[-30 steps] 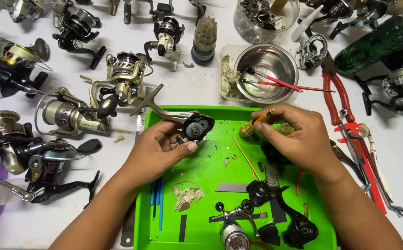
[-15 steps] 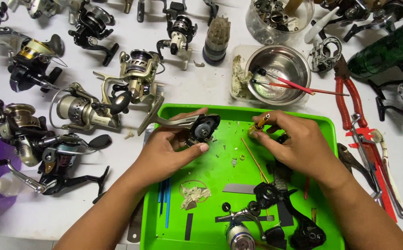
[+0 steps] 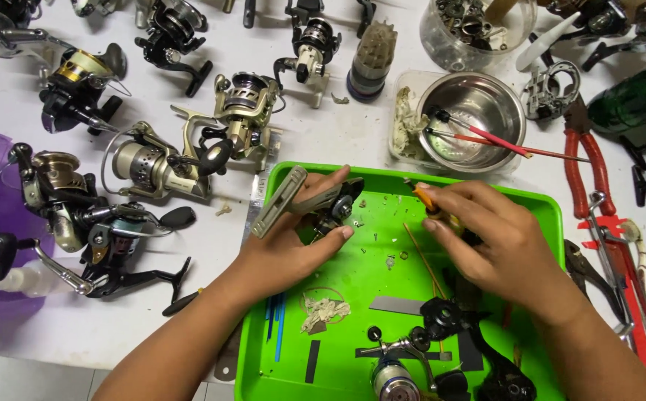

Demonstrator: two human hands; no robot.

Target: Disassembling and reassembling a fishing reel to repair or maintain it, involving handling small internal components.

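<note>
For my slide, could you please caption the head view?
Left hand holds a reel body over a green tray.

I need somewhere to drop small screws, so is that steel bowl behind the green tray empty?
Not empty. The steel bowl stands upright, and two thin tools with red handles lie inside, sticking out over its right rim.

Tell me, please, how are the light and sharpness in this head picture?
Head view: soft, even light, faint shadows on the white table; bright glare inside the steel bowl; left hand, reel part and green tray sharp; right hand slightly motion-blurred.
</note>
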